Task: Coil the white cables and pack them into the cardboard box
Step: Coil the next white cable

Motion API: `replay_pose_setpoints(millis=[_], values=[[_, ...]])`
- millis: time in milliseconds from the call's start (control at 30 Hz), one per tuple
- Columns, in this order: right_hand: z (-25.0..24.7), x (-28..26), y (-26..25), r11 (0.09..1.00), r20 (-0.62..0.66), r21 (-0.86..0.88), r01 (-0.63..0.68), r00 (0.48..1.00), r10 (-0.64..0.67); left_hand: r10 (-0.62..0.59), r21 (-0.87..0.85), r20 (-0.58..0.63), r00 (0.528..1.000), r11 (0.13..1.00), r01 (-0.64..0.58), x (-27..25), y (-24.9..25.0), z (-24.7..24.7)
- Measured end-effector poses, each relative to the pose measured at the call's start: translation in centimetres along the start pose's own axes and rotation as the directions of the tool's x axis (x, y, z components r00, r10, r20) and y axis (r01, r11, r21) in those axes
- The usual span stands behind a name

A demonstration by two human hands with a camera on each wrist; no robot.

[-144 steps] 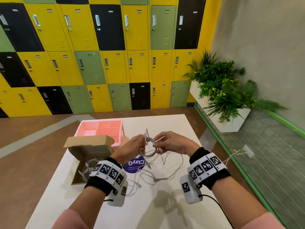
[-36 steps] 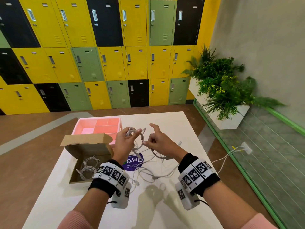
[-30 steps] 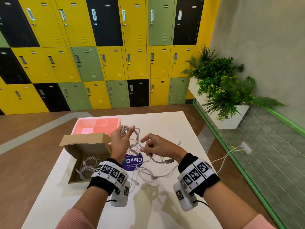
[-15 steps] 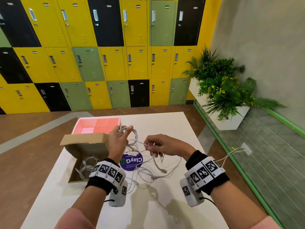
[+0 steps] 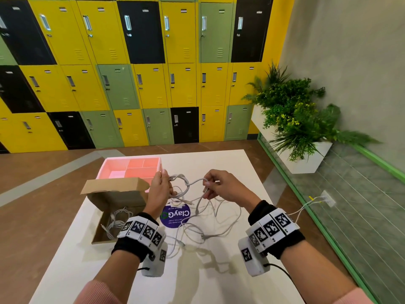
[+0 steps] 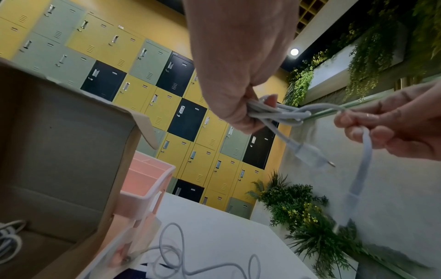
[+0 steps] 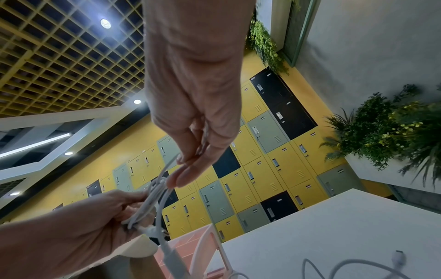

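Note:
My left hand (image 5: 161, 189) grips a small coil of white cable (image 5: 180, 183) above the table, its loops bunched in the fingers (image 6: 238, 113). My right hand (image 5: 221, 186) pinches the free end of that same cable (image 6: 365, 143) a short way to the right; the strand hangs down from it. The open cardboard box (image 5: 114, 200) stands left of my left hand, with a coiled white cable (image 5: 117, 220) inside. More loose white cables (image 5: 203, 231) lie tangled on the white table (image 5: 219, 281) below my hands.
A pink divided tray (image 5: 131, 170) sits behind the box. A round purple sticker (image 5: 175, 216) lies under the loose cables. A planter with green plants (image 5: 295, 128) stands right of the table, and a wall of lockers (image 5: 131, 73) faces me.
My right hand has moved right, away from the left, and drawn out the cable's free end. The left hand keeps its hold on the coil near the box.

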State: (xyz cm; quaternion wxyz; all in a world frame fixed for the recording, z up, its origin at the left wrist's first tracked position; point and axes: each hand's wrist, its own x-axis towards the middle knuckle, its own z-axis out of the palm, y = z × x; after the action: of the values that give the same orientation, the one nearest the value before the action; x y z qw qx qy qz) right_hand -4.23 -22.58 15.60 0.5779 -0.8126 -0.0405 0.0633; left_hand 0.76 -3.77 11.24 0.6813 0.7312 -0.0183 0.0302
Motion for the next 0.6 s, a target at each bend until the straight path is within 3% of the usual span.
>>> replay_pose_setpoints(millis=[100,233,367,467,600], values=[[0.0,0.2,0.4,0.999,-0.064,-0.027,-0.029,0.998,0.027,-0.058,0.007,0.109,0.992,0.998,0.058,-0.1,0.2,-0.2],[-0.2,0.3,1.1,0.997,-0.117,-0.007,-0.071,0.991,0.069,-0.12,-0.093,0.316,0.941,0.983,0.157,-0.1,0.4,-0.7],[-0.3,0.4,1.0,0.997,-0.138,0.024,-0.079,0.987,0.082,-0.093,-0.025,0.407,0.909,0.993,0.113,-0.8,1.0,-1.0],[-0.3,0.3,0.7,0.997,-0.141,0.036,-0.069,0.987,0.073,-0.036,-0.008,0.361,0.932,0.999,0.042,-0.8,1.2,-0.9],[-0.2,0.1,0.3,0.999,-0.125,0.024,-0.048,0.991,0.051,0.066,-0.071,0.17,0.983,0.996,-0.055,-0.5,1.3,-0.3]])
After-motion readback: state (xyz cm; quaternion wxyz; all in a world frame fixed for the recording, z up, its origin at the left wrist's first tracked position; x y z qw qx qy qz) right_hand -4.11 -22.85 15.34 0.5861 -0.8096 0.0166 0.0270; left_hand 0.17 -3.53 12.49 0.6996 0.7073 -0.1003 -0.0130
